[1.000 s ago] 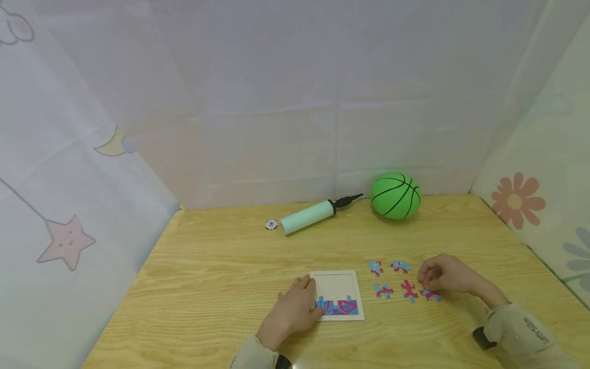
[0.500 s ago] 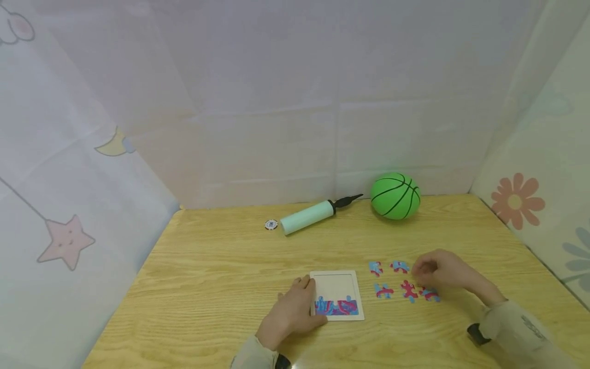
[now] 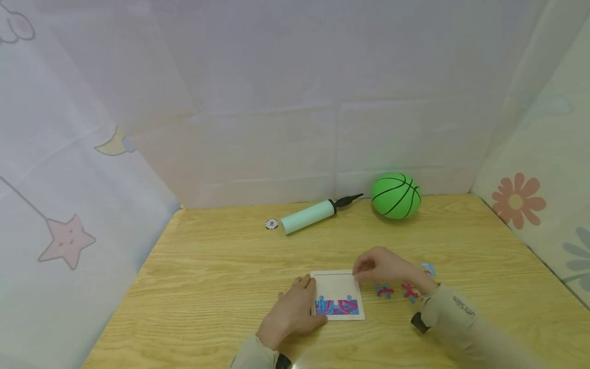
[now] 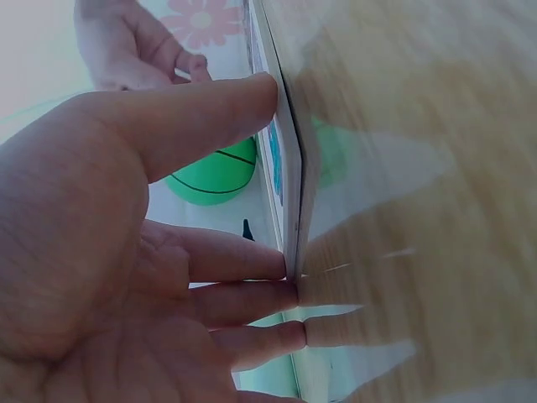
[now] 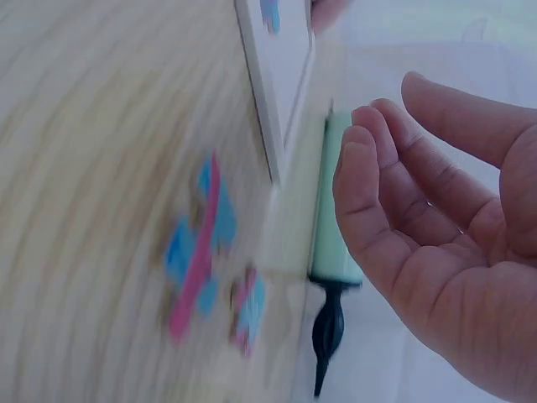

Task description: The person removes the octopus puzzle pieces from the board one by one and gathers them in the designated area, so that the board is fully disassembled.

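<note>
My left hand rests at the left edge of a shallow white puzzle frame, straight fingers along its side and thumb at its near edge. In the left wrist view the thumb presses the frame's edge. A joined strip of blue, purple and pink puzzle pieces fills the frame's near part; bare white shows behind it. My right hand hovers by the frame's far right corner, fingers loosely curved. The right wrist view shows no piece in it. Loose jigsaw pieces lie below it, some hidden by hand and sleeve.
At the back of the wooden table lie a mint hand pump with a black nozzle, a green ball with black lines and a round chip. Patterned cloth hangs behind and at both sides.
My right hand has moved left from the rightmost loose pieces to the frame's far right corner, uncovering the far right piece. My left hand stays at the frame; its thumb has shifted slightly toward the near edge.
</note>
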The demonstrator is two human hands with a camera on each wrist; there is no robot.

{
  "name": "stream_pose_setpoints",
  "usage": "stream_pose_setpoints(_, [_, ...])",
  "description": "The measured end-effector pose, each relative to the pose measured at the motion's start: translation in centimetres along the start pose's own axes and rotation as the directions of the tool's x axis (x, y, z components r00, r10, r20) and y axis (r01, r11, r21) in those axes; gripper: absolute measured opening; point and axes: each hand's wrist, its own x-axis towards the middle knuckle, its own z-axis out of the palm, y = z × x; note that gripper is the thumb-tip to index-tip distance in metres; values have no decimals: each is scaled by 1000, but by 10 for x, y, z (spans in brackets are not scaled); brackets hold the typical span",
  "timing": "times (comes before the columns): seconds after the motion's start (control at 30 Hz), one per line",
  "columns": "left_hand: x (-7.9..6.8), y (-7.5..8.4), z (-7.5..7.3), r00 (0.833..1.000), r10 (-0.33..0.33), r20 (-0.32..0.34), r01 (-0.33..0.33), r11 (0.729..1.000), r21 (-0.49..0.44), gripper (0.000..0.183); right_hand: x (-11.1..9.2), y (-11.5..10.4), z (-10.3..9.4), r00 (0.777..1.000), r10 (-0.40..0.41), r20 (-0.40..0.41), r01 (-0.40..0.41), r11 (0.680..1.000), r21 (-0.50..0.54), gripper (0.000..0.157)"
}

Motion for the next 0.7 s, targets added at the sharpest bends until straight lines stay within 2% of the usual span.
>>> stream_pose_setpoints(0.2, [1,1,0,1000,9,-5,-9,1000,20,87,26,-14,26,997,10,81,-15,998,66,6])
stream_pose_setpoints(0.33, [0,1,-1,1000,19,-3,-19,999,32,87,38,-19,38,993,3,119,-12,998,68,6])
stream_pose_setpoints(0.57, [-1,1,-2,1000,23,-2,-23,999,43,86,49,-21,50,992,2,129,-5,1000,23,4])
stream_pose_setpoints(0.7, [-1,0,-2,1000,25,-5,-25,999,46,86,53,-22,54,987,15,161,-25,998,64,3])
